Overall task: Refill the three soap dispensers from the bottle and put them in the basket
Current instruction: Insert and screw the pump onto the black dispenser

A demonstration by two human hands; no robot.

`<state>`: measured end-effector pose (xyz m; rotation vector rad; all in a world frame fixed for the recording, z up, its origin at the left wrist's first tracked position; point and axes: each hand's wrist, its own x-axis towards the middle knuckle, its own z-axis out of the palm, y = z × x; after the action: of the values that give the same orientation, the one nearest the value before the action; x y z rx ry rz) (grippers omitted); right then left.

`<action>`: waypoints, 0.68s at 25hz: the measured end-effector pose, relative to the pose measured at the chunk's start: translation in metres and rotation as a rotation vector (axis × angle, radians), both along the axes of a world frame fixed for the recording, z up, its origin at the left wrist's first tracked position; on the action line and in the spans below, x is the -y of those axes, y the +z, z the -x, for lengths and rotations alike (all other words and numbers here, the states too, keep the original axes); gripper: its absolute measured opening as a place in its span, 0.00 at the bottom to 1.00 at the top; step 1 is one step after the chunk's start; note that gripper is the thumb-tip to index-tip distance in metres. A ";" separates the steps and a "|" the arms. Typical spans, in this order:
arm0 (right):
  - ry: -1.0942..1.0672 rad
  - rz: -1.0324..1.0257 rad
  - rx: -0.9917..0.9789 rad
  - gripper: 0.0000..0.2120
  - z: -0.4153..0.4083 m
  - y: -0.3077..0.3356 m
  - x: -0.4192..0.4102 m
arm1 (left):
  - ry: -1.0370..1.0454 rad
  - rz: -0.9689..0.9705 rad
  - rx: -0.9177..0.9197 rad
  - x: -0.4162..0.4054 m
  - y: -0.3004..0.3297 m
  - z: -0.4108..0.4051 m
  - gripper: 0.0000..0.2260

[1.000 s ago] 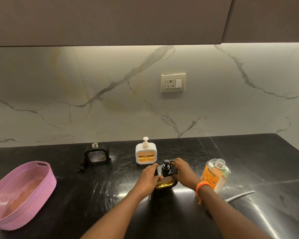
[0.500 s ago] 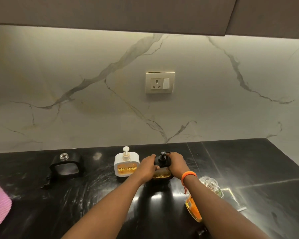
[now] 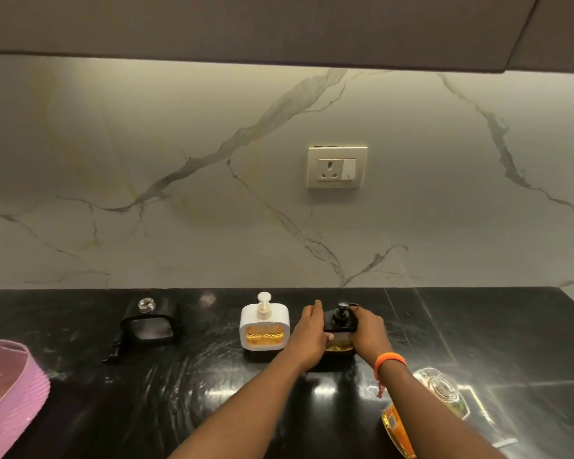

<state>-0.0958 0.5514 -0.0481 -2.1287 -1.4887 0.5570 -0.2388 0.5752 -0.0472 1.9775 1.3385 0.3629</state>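
Both hands are on the black soap dispenser, which stands upright on the dark, glossy surface near the marble backsplash. The left hand wraps its left side, fingers closed against the body with one fingertip raised above the top edge; the right hand closes on its right side near the black pump head, and an orange wristband sits on that wrist. Amber liquid shows through the dispenser's lower window between the two hands. Just to its left, close to but apart from the left hand, stands the white soap dispenser, upright with its pale pump fitted and amber liquid visible in its front window. Further left, well apart, is a second black dispenser with its clear threaded neck bare and uncapped; a dark pump piece lies on the surface by its lower left corner. The pink basket sits at the far left edge, partly cut off by the frame, with nothing visible inside the part that shows. The refill bottle, clear with an orange label, stands at lower right, partly hidden behind the right forearm. A wall socket is set in the backsplash above the hands.
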 end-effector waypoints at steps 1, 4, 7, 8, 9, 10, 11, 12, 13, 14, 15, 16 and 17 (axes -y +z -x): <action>-0.019 0.000 -0.016 0.23 0.002 -0.001 0.001 | 0.032 -0.025 0.024 0.006 0.004 0.006 0.33; -0.064 0.014 -0.042 0.24 0.007 -0.001 0.002 | 0.121 -0.174 0.088 0.015 0.015 0.040 0.29; -0.102 0.013 -0.042 0.23 0.019 0.004 0.002 | 0.197 -0.327 0.088 0.014 0.026 0.096 0.21; -0.126 0.015 -0.047 0.24 0.024 0.004 0.003 | 0.219 -0.368 0.093 0.014 0.031 0.113 0.19; -0.156 0.016 -0.062 0.25 0.027 0.004 0.002 | 0.222 -0.402 0.088 0.013 0.036 0.126 0.17; -0.186 0.023 -0.070 0.25 0.031 0.004 0.002 | 0.209 -0.427 0.082 0.014 0.042 0.136 0.15; -0.217 0.034 -0.075 0.25 0.031 0.003 0.003 | 0.190 -0.443 0.081 0.014 0.048 0.139 0.14; -0.241 0.045 -0.061 0.24 0.033 0.004 0.005 | 0.184 -0.453 0.090 0.014 0.052 0.141 0.14; -0.263 0.056 -0.045 0.25 0.036 0.005 0.006 | 0.197 -0.459 0.109 0.015 0.056 0.145 0.14; -0.304 0.067 -0.046 0.26 0.042 0.008 0.007 | 0.226 -0.458 0.132 0.015 0.058 0.150 0.14; -0.366 0.072 -0.073 0.29 0.050 0.011 0.009 | 0.263 -0.457 0.153 0.016 0.058 0.156 0.14; -0.438 0.061 -0.118 0.32 0.061 0.015 0.012 | 0.297 -0.451 0.167 0.016 0.056 0.163 0.14; -0.503 0.040 -0.166 0.35 0.075 0.020 0.016 | 0.318 -0.445 0.166 0.017 0.053 0.172 0.14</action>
<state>-0.1704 0.5358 -0.0283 -2.3070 -0.8129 0.5576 -0.4109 0.5579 0.0057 2.0184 1.5630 1.0293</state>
